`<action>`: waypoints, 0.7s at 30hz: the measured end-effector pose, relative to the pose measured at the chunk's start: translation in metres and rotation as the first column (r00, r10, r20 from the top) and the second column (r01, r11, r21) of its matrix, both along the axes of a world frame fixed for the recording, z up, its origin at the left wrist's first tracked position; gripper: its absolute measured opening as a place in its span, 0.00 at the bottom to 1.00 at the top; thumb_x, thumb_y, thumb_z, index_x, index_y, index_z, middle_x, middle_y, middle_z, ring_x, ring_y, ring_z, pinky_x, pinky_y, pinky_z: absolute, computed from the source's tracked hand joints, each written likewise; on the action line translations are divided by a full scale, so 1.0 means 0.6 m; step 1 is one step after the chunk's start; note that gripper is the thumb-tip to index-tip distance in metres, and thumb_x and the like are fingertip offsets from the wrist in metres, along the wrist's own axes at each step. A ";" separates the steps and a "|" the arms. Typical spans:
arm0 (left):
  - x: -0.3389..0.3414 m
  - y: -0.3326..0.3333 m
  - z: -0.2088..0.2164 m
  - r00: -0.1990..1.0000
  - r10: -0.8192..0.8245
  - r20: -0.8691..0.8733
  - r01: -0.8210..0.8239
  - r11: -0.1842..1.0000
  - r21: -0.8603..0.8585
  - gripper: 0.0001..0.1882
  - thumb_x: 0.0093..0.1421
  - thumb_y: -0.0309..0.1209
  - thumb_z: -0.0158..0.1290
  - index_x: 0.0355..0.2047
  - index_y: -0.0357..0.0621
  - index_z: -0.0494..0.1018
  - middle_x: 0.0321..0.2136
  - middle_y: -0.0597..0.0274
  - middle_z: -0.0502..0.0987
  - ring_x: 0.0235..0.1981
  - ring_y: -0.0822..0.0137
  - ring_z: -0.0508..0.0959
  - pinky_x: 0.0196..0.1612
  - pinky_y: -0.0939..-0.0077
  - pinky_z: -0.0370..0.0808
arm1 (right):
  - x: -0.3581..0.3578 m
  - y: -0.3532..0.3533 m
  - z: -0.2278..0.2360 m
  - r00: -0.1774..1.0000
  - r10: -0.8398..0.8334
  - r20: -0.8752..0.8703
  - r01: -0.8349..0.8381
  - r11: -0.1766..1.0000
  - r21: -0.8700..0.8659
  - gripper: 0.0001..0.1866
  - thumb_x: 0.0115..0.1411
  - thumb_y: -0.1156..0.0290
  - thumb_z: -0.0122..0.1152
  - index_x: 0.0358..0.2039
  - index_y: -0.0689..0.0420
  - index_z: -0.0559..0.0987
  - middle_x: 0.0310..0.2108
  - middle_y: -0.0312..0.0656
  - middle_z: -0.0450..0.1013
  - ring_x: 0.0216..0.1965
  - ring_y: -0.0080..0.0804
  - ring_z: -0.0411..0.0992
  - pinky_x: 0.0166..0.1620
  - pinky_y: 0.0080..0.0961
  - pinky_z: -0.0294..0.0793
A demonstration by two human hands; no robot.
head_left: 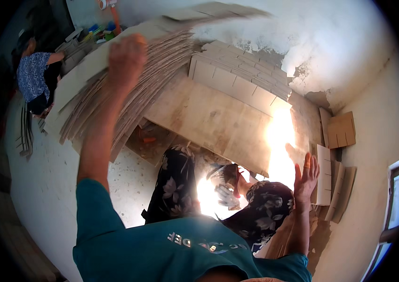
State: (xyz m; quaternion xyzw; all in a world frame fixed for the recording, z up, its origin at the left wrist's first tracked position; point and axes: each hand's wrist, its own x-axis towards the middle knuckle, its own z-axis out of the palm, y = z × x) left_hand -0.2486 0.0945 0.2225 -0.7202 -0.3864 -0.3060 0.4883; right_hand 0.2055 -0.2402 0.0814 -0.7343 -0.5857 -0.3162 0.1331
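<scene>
A tall, fanned stack of cardboard sheets (pixel 147 82) stands at my left. My left hand (pixel 128 55) reaches over it with fingers curled, at the edge of a top cardboard sheet (pixel 171 23) whose far right end is smeared by motion. Its fingertips are partly hidden. On the right, my right hand (pixel 307 177) is raised with fingers spread and holds nothing. Between the hands lies a wooden board (pixel 213 113). On its far side sits a neat pile of slotted cardboard strips (pixel 242 77).
Another person (pixel 37 73) sits at the far left beside more cardboard. Cardboard pieces (pixel 340 129) lean against the right wall. Strong sunlight falls on the board's right end and the floor between my legs. A window (pixel 395 202) is at the right.
</scene>
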 end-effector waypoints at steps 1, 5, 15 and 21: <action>-0.040 0.039 -0.005 0.994 0.112 -0.016 -0.113 0.993 -0.038 0.10 0.53 0.25 0.53 0.37 0.42 0.73 0.38 0.59 0.74 0.41 0.61 0.74 0.38 0.64 0.69 | 0.019 -0.029 -0.022 0.999 -0.054 -0.007 0.053 0.998 -0.037 0.28 0.60 0.68 0.58 0.60 0.57 0.64 0.54 0.46 0.66 0.56 0.45 0.63 0.60 0.42 0.59; -0.145 0.109 -0.031 0.879 0.472 -0.072 -0.474 0.845 -0.249 0.07 0.59 0.27 0.51 0.38 0.42 0.74 0.40 0.58 0.75 0.44 0.58 0.75 0.44 0.63 0.72 | 0.069 -0.119 -0.108 0.962 -0.260 -0.087 0.230 0.938 -0.258 0.25 0.59 0.69 0.57 0.56 0.60 0.67 0.49 0.47 0.70 0.54 0.43 0.65 0.59 0.42 0.58; -0.165 0.153 -0.059 0.972 0.050 0.231 0.078 0.855 -0.512 0.16 0.65 0.40 0.48 0.35 0.36 0.75 0.21 0.48 0.74 0.22 0.56 0.74 0.27 0.62 0.70 | 0.149 -0.243 -0.184 0.905 -0.377 -0.198 0.336 0.918 -0.213 0.15 0.53 0.71 0.60 0.42 0.61 0.76 0.39 0.47 0.74 0.43 0.45 0.71 0.47 0.37 0.70; 0.130 -0.054 -0.134 0.943 -0.275 0.189 0.328 0.669 -0.667 0.20 0.63 0.34 0.52 0.53 0.38 0.69 0.40 0.49 0.76 0.42 0.54 0.76 0.45 0.64 0.73 | 0.244 -0.262 -0.208 0.838 -0.540 -0.079 0.535 0.841 -0.078 0.12 0.54 0.63 0.61 0.38 0.51 0.74 0.33 0.38 0.71 0.41 0.38 0.70 0.43 0.39 0.66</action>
